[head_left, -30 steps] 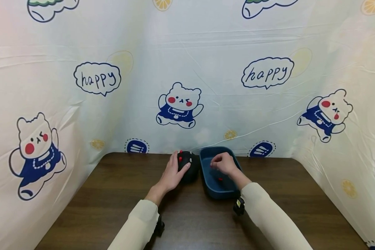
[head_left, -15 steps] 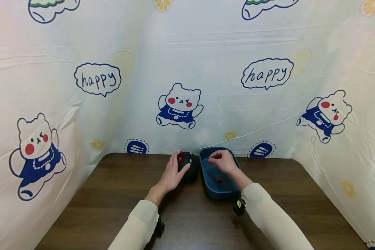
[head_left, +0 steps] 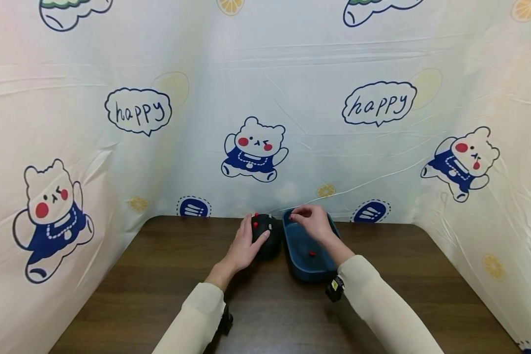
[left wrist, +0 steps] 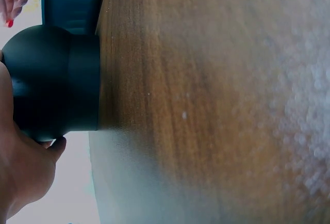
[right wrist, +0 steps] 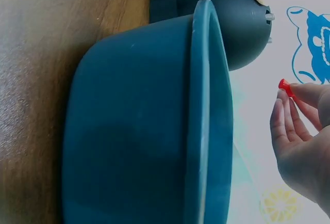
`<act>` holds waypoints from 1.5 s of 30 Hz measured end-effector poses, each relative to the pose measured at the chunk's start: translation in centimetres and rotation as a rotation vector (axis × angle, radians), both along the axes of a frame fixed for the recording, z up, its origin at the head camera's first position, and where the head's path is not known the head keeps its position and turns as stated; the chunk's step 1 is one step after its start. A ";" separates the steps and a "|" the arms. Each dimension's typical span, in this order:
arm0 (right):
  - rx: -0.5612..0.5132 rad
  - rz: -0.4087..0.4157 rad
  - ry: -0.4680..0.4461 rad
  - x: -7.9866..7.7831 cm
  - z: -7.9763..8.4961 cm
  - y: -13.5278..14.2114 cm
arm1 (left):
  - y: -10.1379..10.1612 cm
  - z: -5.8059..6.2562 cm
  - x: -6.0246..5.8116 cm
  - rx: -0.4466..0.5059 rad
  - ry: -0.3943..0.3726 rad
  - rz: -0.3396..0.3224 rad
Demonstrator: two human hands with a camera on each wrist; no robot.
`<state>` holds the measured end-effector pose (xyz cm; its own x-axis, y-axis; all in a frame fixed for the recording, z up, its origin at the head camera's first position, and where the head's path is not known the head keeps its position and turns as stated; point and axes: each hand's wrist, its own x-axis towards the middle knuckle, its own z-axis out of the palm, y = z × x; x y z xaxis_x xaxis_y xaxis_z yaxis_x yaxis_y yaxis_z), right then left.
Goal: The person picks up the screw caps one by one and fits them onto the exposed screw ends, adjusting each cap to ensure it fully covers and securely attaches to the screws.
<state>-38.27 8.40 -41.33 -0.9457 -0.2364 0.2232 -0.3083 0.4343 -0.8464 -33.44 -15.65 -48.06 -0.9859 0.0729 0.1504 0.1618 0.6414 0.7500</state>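
Note:
A black dome-shaped object (head_left: 272,246) on a short cylindrical base stands on the table. Red caps (head_left: 255,224) and bare metal studs (right wrist: 269,16) stick out of its top. My left hand (head_left: 242,247) holds it from the left, thumb across the front. Over the far left part of a blue bin (head_left: 298,266), my right hand (head_left: 314,223) pinches a small red cap (right wrist: 285,86) between thumb and fingertips. In the right wrist view that cap is above the bin's rim and apart from the dome. Another red cap (head_left: 311,253) lies on the bin floor.
The bin stands close against the dome's right side on a brown wooden table (head_left: 265,314). Behind both hangs a pale curtain (head_left: 309,162) printed with bears. Each wrist carries a small black camera (head_left: 335,289).
My right hand has risen from low in the bin and moved away from me and slightly left, with the red cap now visible at its fingertips. The left hand and dome stay still.

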 end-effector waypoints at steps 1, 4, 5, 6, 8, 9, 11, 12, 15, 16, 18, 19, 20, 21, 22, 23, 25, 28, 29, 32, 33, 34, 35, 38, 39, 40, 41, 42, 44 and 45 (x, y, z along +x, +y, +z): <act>-0.001 -0.005 0.009 0.0 0.1 -0.2 | 0.0 0.0 0.0 0.002 -0.001 0.000; 0.010 -0.017 0.050 -0.1 0.2 -0.7 | 0.0 0.0 -0.1 0.002 -0.004 0.001; 0.010 -0.018 0.061 -0.1 0.3 -0.9 | 0.0 0.0 -0.1 0.004 -0.004 0.001; 0.013 -0.020 0.072 -0.1 0.3 -1.0 | 0.0 0.0 -0.1 0.004 -0.005 0.002; 0.028 -0.025 0.091 -0.2 0.4 -1.4 | 0.0 0.0 0.0 0.007 -0.001 -0.001; 0.035 -0.027 0.102 -0.2 0.5 -1.5 | 0.0 0.0 0.0 0.006 -0.001 -0.003; 0.058 -0.025 0.121 -0.1 0.6 -1.8 | 0.0 0.1 0.0 0.009 0.005 -0.007; 0.073 -0.021 0.132 -0.1 0.7 -2.0 | 0.0 0.1 0.1 0.008 0.009 -0.009; 0.111 -0.007 0.161 -0.2 0.8 -2.5 | 0.0 0.1 0.1 0.010 0.018 -0.011; 0.121 -0.001 0.169 -0.2 0.8 -2.6 | 0.0 0.1 0.1 0.009 0.021 -0.010; 0.136 0.009 0.185 -0.4 0.8 -2.9 | 0.0 0.1 0.0 0.008 0.023 -0.007; 0.141 0.013 0.192 -0.4 0.8 -3.0 | 0.0 0.1 -0.1 0.006 0.021 -0.005; 0.143 0.018 0.196 -0.5 0.8 -3.2 | 0.0 0.0 -0.1 0.003 0.018 -0.003; 0.143 0.026 0.202 -0.5 0.9 -3.3 | 0.0 0.0 -0.2 0.004 0.017 -0.002; 0.146 0.030 0.207 -0.5 0.9 -3.4 | 0.0 -0.1 -0.2 0.003 0.015 -0.001; 0.148 0.034 0.212 -0.5 0.9 -3.5 | 0.0 -0.1 -0.2 0.006 0.015 -0.001; 0.153 0.040 0.217 -0.5 0.9 -3.7 | 0.0 -0.2 -0.3 0.007 0.012 0.000; 0.159 0.040 0.230 -0.5 0.9 -4.0 | 0.0 -0.2 -0.2 0.008 0.011 -0.001; 0.161 0.038 0.235 -0.5 0.8 -4.1 | 0.0 -0.1 -0.2 0.009 0.011 -0.001; 0.166 0.040 0.247 -0.6 0.8 -4.3 | 0.0 -0.1 -0.2 0.007 0.008 0.000; 0.167 0.042 0.250 -0.6 0.8 -4.4 | 0.0 -0.1 -0.1 0.009 0.008 0.000; 0.171 0.041 0.252 -0.6 0.8 -4.5 | 0.0 -0.1 -0.1 0.008 0.008 0.000; 0.172 0.043 0.253 -0.7 0.8 -4.6 | -0.1 -0.1 -0.1 0.007 0.009 0.001; 0.176 0.046 0.259 -0.8 0.8 -4.8 | -0.1 -0.2 -0.1 0.006 0.009 0.001; 0.174 0.049 0.262 -0.9 0.8 -4.8 | 0.0 -0.2 -0.1 0.008 0.010 0.000; 0.177 0.050 0.265 -0.9 0.8 -4.9 | -0.1 -0.2 -0.2 0.008 0.010 0.000; 0.177 0.054 0.270 -0.9 0.8 -4.9 | -0.1 -0.2 -0.2 0.009 0.010 0.001; 0.180 0.057 0.274 -1.0 0.7 -5.0 | 0.0 -0.2 -0.2 0.010 0.010 0.001; 0.189 0.063 0.286 -1.0 0.7 -5.1 | 0.0 -0.2 -0.2 0.013 0.011 0.002; 0.193 0.066 0.292 -1.0 0.7 -5.2 | 0.0 -0.2 -0.2 0.011 0.012 0.002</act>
